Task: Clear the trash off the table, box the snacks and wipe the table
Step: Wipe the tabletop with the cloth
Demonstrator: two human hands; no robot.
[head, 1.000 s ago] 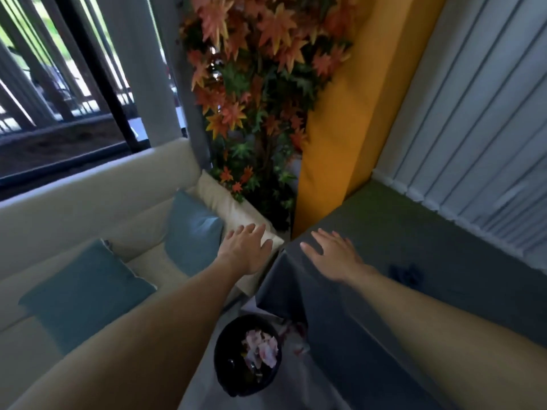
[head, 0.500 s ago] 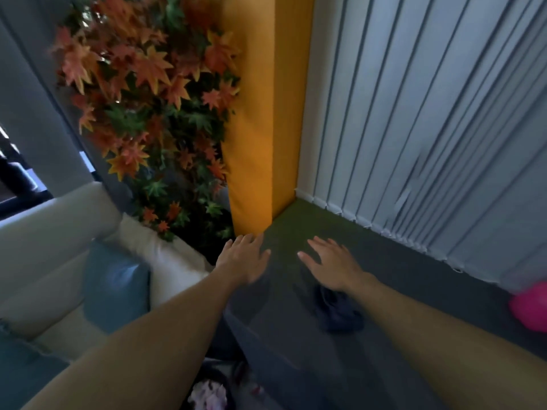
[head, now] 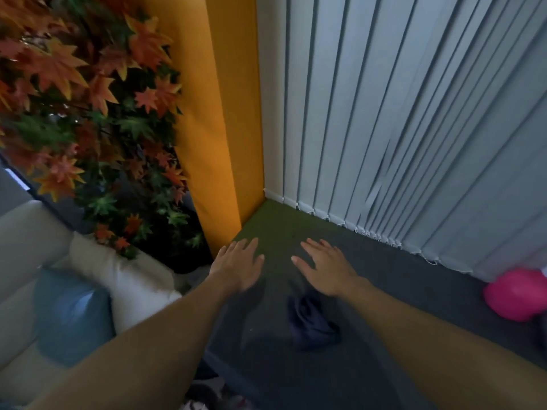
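Far left: cream upholstered sofa (head: 26,238) with a square blue fabric cushion (head: 71,315), off the counter's left edge. Behind it is an artificial maple plant with orange and green leaves (head: 88,99), then a flat orange wall pillar (head: 219,113) at the far left corner.

Left hand (head: 236,267): palm down, fingers straight, holding nothing. It sits over the dark grey cloth-covered counter (head: 399,306) near that far left corner. Contact with the surface: cannot tell.

Dark navy crumpled cloth (head: 310,324): on the counter, on the near side of both hands, just beside the right wrist. Long axis runs far-left to near-right. Probably the wiping rag.

Right hand (head: 325,270): palm down, fingers spread and straight, empty. It is the nearer hand to the cloth, which lies just behind its heel. A grab likely means drawing back toward the body, not reaching forward.

Right: pale grey vertical blind slats (head: 414,113) along the far edge. A round bright pink object (head: 518,294) sits at the right edge, identity unclear
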